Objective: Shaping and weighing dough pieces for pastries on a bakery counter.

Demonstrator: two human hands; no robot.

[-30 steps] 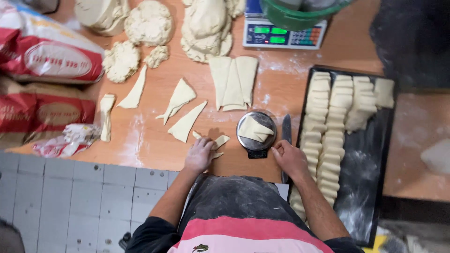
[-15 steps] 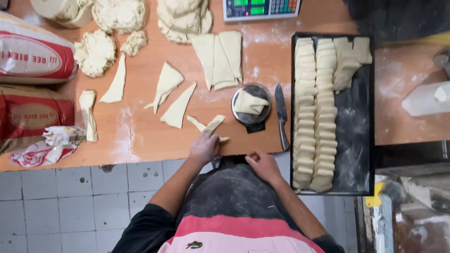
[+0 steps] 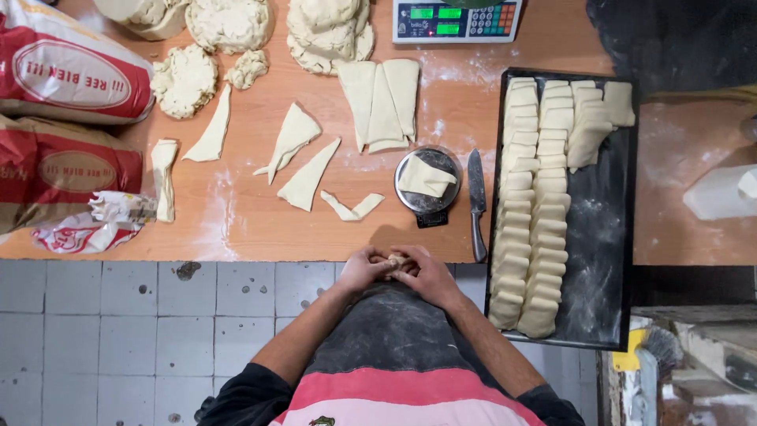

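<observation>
**Hands meet over a dough piece at the bench edge**

Both hands have pulled back from the bench top since half a second ago and now meet at its near edge. I see the wooden bench (image 3: pixel 260 229) carrying the black tray (image 3: pixel 607 237) of folded dough rows, with cut dough triangles (image 3: pixel 303 170) spread near its middle. My left hand (image 3: pixel 364 268) and right hand (image 3: pixel 426 272) press together around a small dough piece (image 3: pixel 397 260), fingers curled over it. Just beyond lie the little round scale (image 3: pixel 426 183) and the knife (image 3: pixel 476 201).
</observation>
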